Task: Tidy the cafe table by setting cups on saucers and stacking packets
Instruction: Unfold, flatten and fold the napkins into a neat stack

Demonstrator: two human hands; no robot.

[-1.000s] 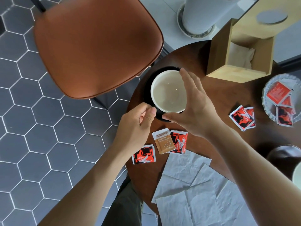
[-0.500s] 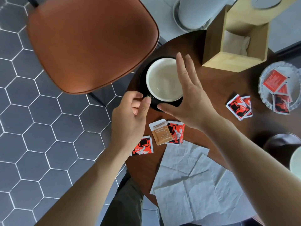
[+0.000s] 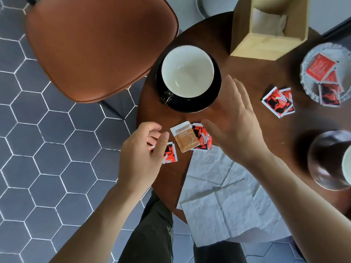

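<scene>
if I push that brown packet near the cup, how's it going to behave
The brown packet lies flat and thin, so it probably slides easily across the smooth table. It overlaps a red packet, so it may drag that along. Likely light and bendy.

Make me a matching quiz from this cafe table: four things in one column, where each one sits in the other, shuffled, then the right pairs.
Things:
1. white cup
2. brown packet
3. folded napkin
4. plain red packet

Places:
A. inside the wooden box
B. in the glass dish
C. on the black saucer
D. flat on the table, between the left hand and right hand

Pairs: 1-C, 2-D, 3-A, 4-B
</scene>
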